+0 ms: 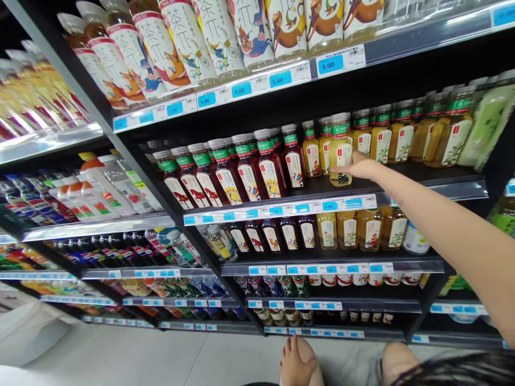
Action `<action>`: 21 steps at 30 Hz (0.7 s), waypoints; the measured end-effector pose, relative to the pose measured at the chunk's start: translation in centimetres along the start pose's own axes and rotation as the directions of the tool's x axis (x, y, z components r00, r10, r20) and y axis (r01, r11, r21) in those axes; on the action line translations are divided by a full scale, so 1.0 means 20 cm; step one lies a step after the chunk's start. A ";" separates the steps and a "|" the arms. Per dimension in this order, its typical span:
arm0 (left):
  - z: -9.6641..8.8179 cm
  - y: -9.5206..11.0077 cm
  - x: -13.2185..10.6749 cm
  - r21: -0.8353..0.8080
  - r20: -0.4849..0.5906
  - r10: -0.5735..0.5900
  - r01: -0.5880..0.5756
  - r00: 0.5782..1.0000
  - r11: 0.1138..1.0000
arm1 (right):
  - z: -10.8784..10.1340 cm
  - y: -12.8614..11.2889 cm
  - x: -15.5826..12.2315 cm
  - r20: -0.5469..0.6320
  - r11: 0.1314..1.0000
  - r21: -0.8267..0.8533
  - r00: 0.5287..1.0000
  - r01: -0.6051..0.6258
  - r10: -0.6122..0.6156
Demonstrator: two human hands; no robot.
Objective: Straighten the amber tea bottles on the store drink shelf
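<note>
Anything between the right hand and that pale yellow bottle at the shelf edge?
Nothing: in the head view the right hand touches the pale yellow bottle directly, fingers across its lower label.

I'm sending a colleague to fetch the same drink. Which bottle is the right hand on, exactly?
On the dark shelving unit, find the second shelf from the top. Reds stand left, yellows right. The right hand grips the pale yellow bottle with a green cap band, standing forward at the shelf's front edge, ahead of its neighbours.

Black store shelving [402, 59] w/ blue price tags [330, 64], pale tiled floor [132, 359], bright overhead light.
</note>
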State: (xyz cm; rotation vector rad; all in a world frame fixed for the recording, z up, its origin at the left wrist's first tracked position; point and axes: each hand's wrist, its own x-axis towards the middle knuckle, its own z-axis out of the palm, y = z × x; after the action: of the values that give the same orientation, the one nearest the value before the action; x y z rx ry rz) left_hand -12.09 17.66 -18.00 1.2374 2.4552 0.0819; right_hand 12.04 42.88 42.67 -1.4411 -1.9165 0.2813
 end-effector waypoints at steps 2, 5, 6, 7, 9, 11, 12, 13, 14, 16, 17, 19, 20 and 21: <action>-0.02 -0.02 -0.01 -0.002 0.003 0.001 -0.001 1.000 1.000 | -0.06 0.06 0.01 -0.011 0.999 -0.015 1.000 -0.029 0.029; -0.03 -0.06 -0.01 -0.005 0.017 -0.008 0.008 1.000 1.000 | -0.15 0.19 0.01 -0.015 0.988 0.114 0.995 -0.100 0.103; -0.03 -0.07 -0.01 -0.007 0.020 -0.014 0.014 1.000 1.000 | -0.17 0.24 0.01 -0.024 0.982 0.158 0.993 -0.107 0.112; -0.03 -0.08 0.00 -0.010 0.020 -0.019 0.019 1.000 1.000 | -0.18 0.28 0.00 -0.038 0.977 0.191 0.994 -0.096 0.105; -0.03 -0.10 0.01 -0.018 0.016 -0.027 0.027 1.000 0.999 | -0.19 0.32 -0.03 -0.069 0.969 0.239 0.994 -0.063 0.082; -0.02 -0.10 0.02 -0.024 0.012 -0.030 0.031 0.999 0.999 | -0.16 0.30 -0.07 -0.049 0.956 0.293 0.998 -0.032 0.048; -0.02 -0.10 0.02 -0.026 0.007 -0.032 0.032 0.999 0.999 | -0.13 0.26 -0.09 -0.031 0.951 0.309 0.999 -0.020 0.031; -0.02 -0.09 0.02 -0.026 0.005 -0.033 0.033 0.999 0.999 | -0.11 0.22 -0.11 -0.011 0.950 0.313 1.000 -0.009 0.013; -0.02 -0.08 0.01 -0.025 0.005 -0.035 0.035 0.999 0.999 | -0.08 0.16 -0.11 0.006 0.952 0.306 1.000 0.001 -0.003; -0.02 -0.06 0.00 -0.022 0.004 -0.036 0.036 0.999 0.999 | -0.03 0.05 -0.10 0.027 0.964 0.266 1.000 0.001 -0.008; -0.01 -0.05 0.00 -0.020 0.005 -0.034 0.034 0.999 0.999 | 0.00 0.00 -0.08 0.034 0.971 0.238 0.999 -0.014 0.006; 0.00 -0.04 -0.01 -0.021 0.006 -0.022 0.022 1.000 1.000 | 0.05 -0.08 -0.03 0.042 0.982 0.185 0.998 -0.044 0.037; 0.01 -0.04 -0.01 -0.024 0.010 -0.011 0.011 1.000 1.000 | 0.07 -0.10 -0.01 0.037 0.986 0.157 0.998 -0.047 0.042; 0.02 -0.04 -0.01 -0.027 0.019 -0.002 0.002 1.000 1.000 | 0.10 -0.12 0.02 0.021 0.992 0.120 0.999 -0.043 0.041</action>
State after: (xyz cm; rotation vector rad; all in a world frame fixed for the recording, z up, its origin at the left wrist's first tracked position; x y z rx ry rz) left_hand -12.51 16.91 -18.49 1.2184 2.4311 0.1025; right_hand 8.96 42.82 42.78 -1.4043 -1.8529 0.4246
